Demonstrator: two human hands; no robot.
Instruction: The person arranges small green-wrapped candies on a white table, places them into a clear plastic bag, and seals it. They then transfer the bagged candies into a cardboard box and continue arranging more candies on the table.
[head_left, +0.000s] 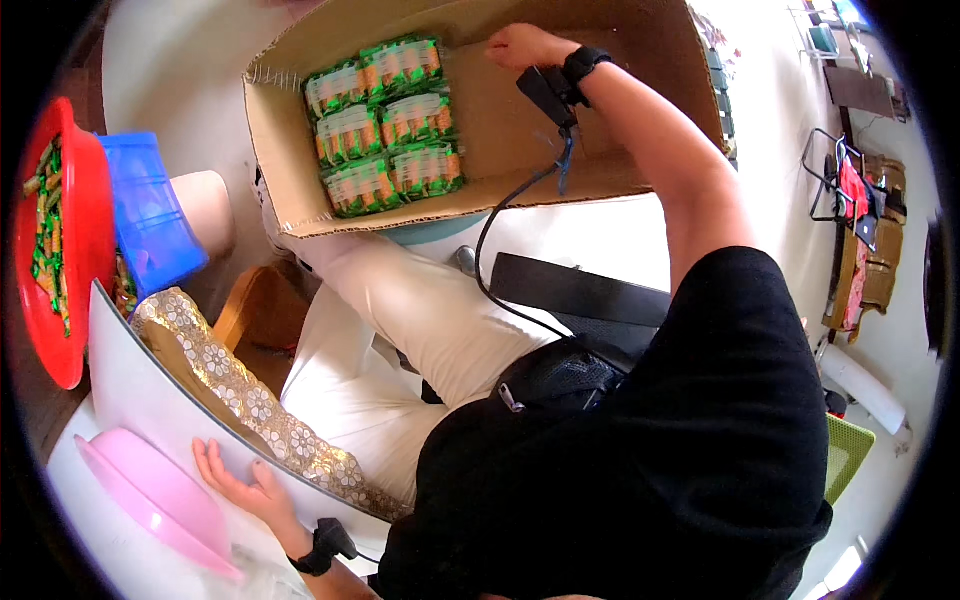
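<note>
A large cardboard box (285, 157) stands before me, holding several green packs with orange items (349, 135) in rows at its left end. Inside the box, right of the packs, is my right hand (525, 46), its fingers curled; whether anything is in them cannot be told. My left hand (244, 484) rests with spread fingers at the edge of a white table (135, 375), beside a pink plastic basin (157, 495), and holds nothing. Both wrists wear black straps with small devices.
On the left a red plastic basin (94, 247) holds small green and orange wrapped pieces, next to a blue plastic container (150, 202). A flower-patterned cloth (247, 397) hangs by the table edge. A wooden chair (255, 307) stands below. A cable (487, 225) runs from my right wrist to a waist bag.
</note>
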